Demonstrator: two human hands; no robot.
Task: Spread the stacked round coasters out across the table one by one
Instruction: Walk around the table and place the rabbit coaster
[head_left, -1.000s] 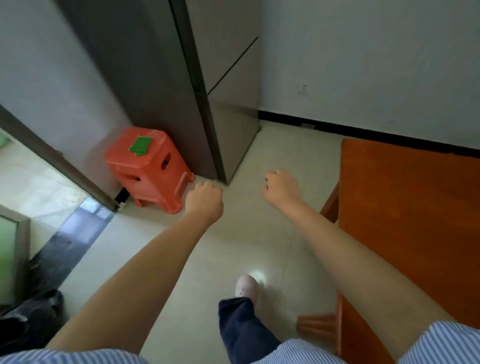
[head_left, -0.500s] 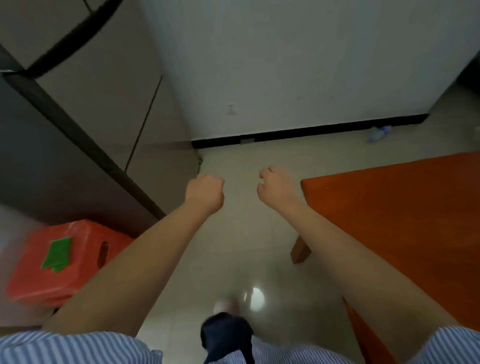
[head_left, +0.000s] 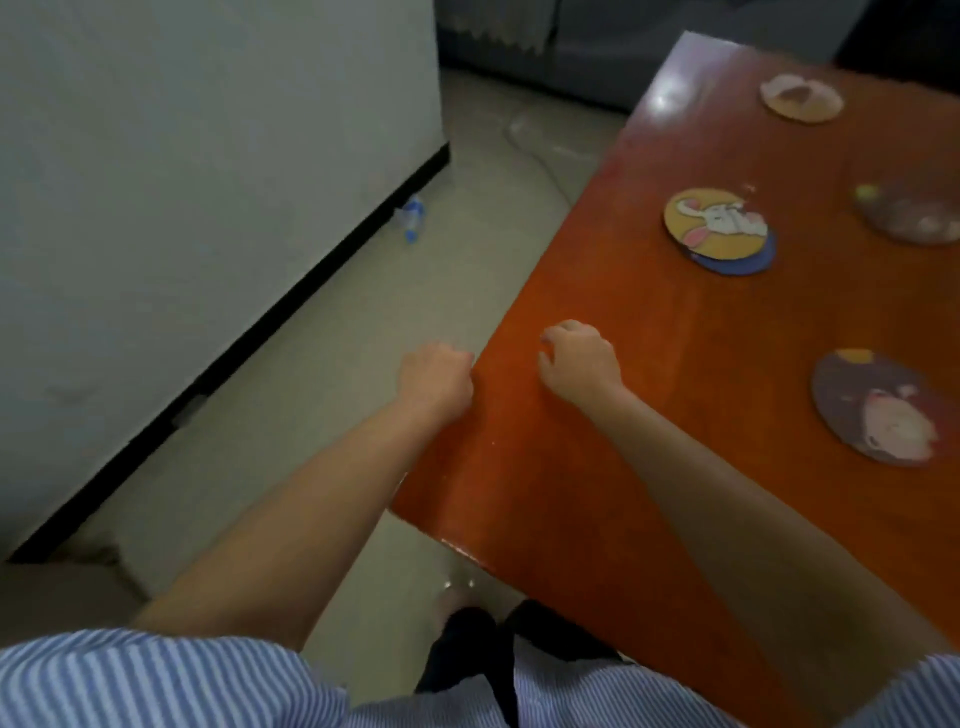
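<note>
A small stack of round coasters (head_left: 719, 228) lies on the orange-brown table (head_left: 623, 415); a yellow one with a cartoon figure is on top and a blue one peeks out beneath. Single coasters lie apart: a dark one (head_left: 878, 408) at the right, a pale one (head_left: 802, 97) at the far end, and a blurred dark one (head_left: 911, 213) at the right edge. My left hand (head_left: 436, 376) is a closed fist just off the table's left edge. My right hand (head_left: 579, 361) hovers over the table with fingers curled and nothing in it.
A white wall with a black skirting board (head_left: 260, 332) runs along the left. A small plastic bottle (head_left: 413, 221) lies on the tiled floor by the skirting. A cable (head_left: 540, 156) trails across the floor beyond the table. My legs stand at the table's near corner.
The view has swung right, from the fridge and red stool to the table with the coasters. Both hands stay held out in front, closed and holding nothing.
</note>
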